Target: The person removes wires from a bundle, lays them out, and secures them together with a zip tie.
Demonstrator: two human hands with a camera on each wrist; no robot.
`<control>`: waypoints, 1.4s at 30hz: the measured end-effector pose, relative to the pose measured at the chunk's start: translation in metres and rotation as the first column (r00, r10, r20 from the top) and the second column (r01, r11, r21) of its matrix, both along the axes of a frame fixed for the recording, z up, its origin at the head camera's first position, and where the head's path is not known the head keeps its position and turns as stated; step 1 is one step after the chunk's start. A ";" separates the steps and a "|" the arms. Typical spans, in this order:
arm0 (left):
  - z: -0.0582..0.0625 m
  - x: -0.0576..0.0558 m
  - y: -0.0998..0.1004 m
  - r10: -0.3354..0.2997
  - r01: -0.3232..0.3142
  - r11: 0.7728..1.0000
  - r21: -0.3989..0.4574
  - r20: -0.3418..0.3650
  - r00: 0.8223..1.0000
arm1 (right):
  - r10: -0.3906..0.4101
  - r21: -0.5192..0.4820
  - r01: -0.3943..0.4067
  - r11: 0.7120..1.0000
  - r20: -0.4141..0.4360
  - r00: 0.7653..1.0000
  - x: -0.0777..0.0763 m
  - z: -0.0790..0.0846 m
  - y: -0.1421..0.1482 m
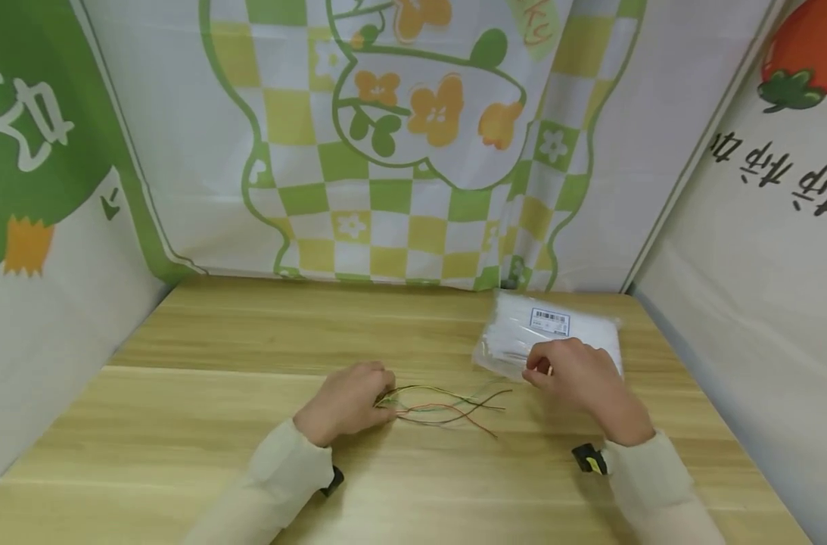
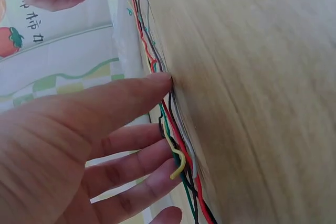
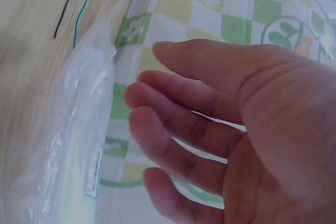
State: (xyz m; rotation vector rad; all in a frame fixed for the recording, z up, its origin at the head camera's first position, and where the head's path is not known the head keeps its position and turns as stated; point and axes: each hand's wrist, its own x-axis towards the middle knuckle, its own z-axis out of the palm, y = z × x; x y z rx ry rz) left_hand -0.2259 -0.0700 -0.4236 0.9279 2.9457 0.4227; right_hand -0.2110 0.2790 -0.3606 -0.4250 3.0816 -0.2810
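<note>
A loose bundle of thin wires in several colours, red, yellow, green, black and grey among them, lies on the table. My left hand (image 1: 348,401) pinches the bundle near its left end, thumb on one side and fingertips on the other. In the left wrist view, a yellow wire (image 2: 178,163) with a bent end sticks out below the thumb. To the right, the wires fan apart and cross. My right hand (image 1: 579,378) hovers before a clear plastic bag (image 1: 511,333) of white contents, its fingers loosely curled with nothing between them in the right wrist view.
The bag lies at the back right of the wooden table (image 1: 250,325) and carries a barcode label (image 1: 550,321). Printed cloth (image 1: 413,197) hangs along the back edge and both sides. A black wrist device (image 1: 590,459) shows beneath the right sleeve.
</note>
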 end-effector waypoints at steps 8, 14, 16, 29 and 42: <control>0.006 -0.002 -0.003 -0.030 0.030 1.000 0.003 -0.074 0.997 | -0.002 -0.042 0.003 0.999 0.030 1.000 -0.011 0.005 0.023; 0.009 -0.002 -0.005 -0.038 0.037 0.999 -0.009 -0.099 0.994 | -0.013 -0.057 0.015 0.998 0.024 1.000 -0.020 0.004 0.038; 0.010 -0.002 -0.006 -0.032 0.031 0.999 -0.016 -0.092 0.995 | -0.019 -0.053 0.021 0.998 0.044 0.999 -0.024 0.001 0.040; 0.006 0.006 -0.004 -0.038 0.037 0.999 -0.040 -0.043 0.998 | 0.011 0.015 -0.011 1.000 0.051 0.999 -0.049 -0.021 0.044; 0.007 0.011 -0.001 -0.038 0.037 0.999 -0.021 -0.031 0.999 | 0.154 0.213 -0.144 0.966 -0.034 0.987 -0.057 -0.029 0.034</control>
